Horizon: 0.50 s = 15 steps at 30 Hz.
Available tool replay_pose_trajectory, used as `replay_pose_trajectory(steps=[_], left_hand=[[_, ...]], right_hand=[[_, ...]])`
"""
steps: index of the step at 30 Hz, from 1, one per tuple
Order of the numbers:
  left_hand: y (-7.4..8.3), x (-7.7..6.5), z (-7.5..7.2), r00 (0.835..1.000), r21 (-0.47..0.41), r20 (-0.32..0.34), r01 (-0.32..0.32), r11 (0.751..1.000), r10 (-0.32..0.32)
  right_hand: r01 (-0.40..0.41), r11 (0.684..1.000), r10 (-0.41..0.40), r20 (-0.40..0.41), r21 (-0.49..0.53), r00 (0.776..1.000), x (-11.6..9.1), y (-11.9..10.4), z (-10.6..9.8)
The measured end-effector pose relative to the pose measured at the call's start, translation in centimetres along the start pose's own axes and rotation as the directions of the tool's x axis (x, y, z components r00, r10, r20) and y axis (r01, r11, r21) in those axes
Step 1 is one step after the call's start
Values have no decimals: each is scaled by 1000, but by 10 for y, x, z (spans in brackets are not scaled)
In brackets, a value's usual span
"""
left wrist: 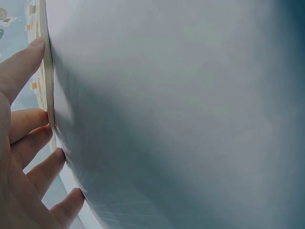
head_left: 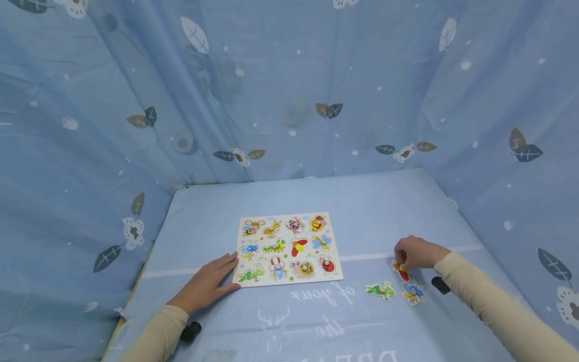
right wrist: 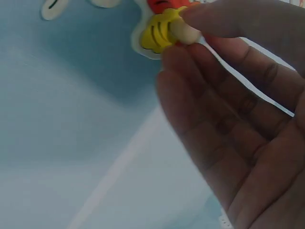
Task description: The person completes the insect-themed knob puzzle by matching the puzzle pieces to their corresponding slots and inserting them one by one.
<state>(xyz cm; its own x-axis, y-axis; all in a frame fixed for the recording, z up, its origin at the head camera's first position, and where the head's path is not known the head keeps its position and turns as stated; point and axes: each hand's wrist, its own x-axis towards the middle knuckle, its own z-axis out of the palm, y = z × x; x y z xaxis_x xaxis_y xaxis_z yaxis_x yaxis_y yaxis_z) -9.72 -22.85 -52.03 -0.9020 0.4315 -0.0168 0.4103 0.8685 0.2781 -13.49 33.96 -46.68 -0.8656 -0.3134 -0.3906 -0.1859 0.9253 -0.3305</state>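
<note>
A white puzzle board with colourful insect pictures in rows lies on the table. My left hand rests at its left edge, fingers extended; the left wrist view has the fingertips against the board's rim. Off to the right, my right hand pinches the pale round knob of a red-and-yellow insect puzzle piece between thumb and fingers. That piece overlaps a blue insect piece just below it in the head view. A green grasshopper-like piece lies to their left.
A pale blue cloth with a white stripe and printed lettering covers the table. Blue leaf-patterned curtains stand behind it and along both sides. Dark devices sit at the left wrist and the right wrist.
</note>
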Motion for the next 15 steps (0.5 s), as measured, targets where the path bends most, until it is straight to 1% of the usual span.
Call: replay_pose_trajectory(steps=[4, 9, 11, 15], left_hand=[[0, 0, 2, 1000, 2, 10, 15, 1000, -15], [1, 0, 2, 1000, 11, 11, 14, 1000, -14], [1, -1, 1, 1000, 10, 9, 15, 1000, -15], [2, 0, 0, 999, 10, 17, 27, 1000, -28]], right_hand=[[3, 1000, -2, -16, 22, 1000, 1, 2, 7], [-22, 1000, 22, -9, -8, 1000, 6, 2, 13], [-29, 999, 29, -9, -16, 1000, 8, 1, 13], [-8, 1000, 7, -8, -30, 1000, 12, -5, 8]])
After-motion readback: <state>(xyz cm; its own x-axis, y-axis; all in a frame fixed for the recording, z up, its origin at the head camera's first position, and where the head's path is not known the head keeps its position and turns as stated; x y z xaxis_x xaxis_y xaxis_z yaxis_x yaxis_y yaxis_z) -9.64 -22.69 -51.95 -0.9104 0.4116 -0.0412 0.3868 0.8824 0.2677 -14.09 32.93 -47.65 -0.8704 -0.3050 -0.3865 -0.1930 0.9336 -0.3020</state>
